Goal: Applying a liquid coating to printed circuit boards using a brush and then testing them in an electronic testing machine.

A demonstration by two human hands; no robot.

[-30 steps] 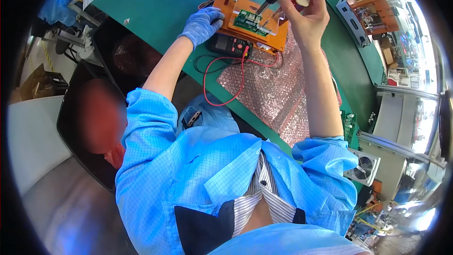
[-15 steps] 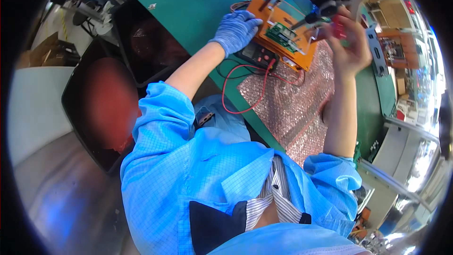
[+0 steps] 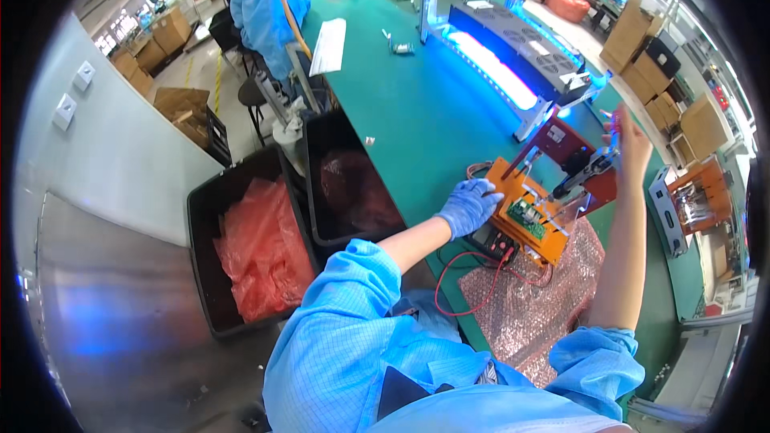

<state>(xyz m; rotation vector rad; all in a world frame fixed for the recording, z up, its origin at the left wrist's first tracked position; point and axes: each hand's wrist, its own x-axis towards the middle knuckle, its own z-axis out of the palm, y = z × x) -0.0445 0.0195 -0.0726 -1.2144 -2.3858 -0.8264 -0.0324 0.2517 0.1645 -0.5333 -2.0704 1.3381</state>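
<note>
Beyond my left hand, the green counter gives a broad lane toward its far end, where a few small parts lie. Straight ahead, the black lit machine blocks the way past the orange fixture. The fixture's maroon upright stands between my hands. A red lead loops across the near side; right of my forearm, a strip runs up to a pale box.

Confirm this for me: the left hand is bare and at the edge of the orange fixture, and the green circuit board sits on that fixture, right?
Not quite: the head view shows the left hand wearing a blue glove, so it isn't bare. It is at the edge of the orange fixture, with the green circuit board on it.
</note>
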